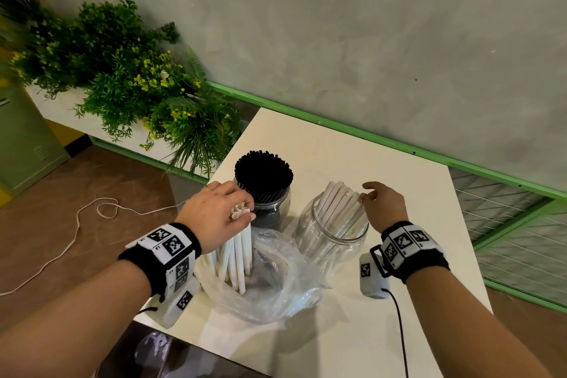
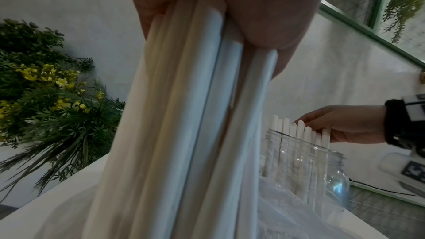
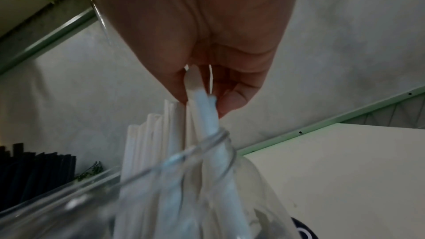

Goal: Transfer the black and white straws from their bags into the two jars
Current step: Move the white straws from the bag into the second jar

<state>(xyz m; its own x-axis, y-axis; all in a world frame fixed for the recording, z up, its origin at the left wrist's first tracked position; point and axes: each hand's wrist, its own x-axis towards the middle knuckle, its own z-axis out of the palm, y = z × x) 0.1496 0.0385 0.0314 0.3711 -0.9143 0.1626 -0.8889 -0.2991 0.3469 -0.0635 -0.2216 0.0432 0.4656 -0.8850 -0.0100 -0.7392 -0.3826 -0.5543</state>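
The bundle of white straws [image 1: 236, 255] stands upright in my left hand [image 1: 214, 215], my fingers and thumb curled round its top end, while its lower ends still sit inside the crumpled clear plastic bag [image 1: 276, 285] on the white table [image 1: 399, 193]. From my left wrist the same bundle [image 2: 184, 115] fills the middle of the picture, running down from my palm into the bag. Just to the right of the bag is the clear glass jar [image 1: 331, 239], partly filled with more white straws [image 1: 340, 205] that lean toward its far right side. My right hand [image 1: 383, 205] is at the tops of those straws, and in the right wrist view its thumb and fingers pinch a straw or two [image 3: 202, 101] just above the jar's rim [image 3: 207, 143] (the view is blurred, so I cannot count them). Behind the bag, close by my left hand, the second jar [image 1: 271, 202] is packed with black straws [image 1: 264, 169] standing upright. Beyond the table's far left corner are green plants with yellow flowers [image 1: 122, 70] against a grey wall [image 1: 368, 24], and a white cable [image 1: 76, 224] trails over the brown floor.
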